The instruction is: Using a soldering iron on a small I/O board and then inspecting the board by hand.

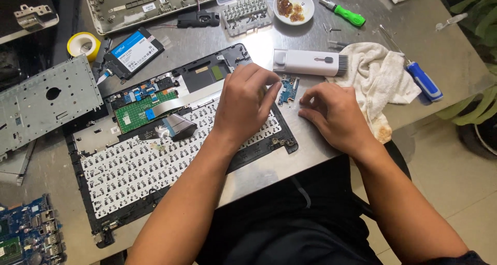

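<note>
While hands (290,107) rest, keyboard frame (155,166), small board (288,89)

Left hand (246,102) arched palm-down, right hand (331,112) curled loosely beside it.

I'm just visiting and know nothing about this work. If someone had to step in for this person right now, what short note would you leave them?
Left hand: resting on the upturned laptop keyboard panel, fingers curled near its right edge; whether it holds anything cannot be told.
Right hand: flat on the metal table, fingers beside a small blue circuit board, holding nothing visible.
Nearby: white cleaning brush tool, stained cloth, blue screwdriver, green screwdriver, dish and clear tray.
Done: laptop opened, parts spread about.
Left: small board lies loose off the panel; nothing looks reassembled.
</note>
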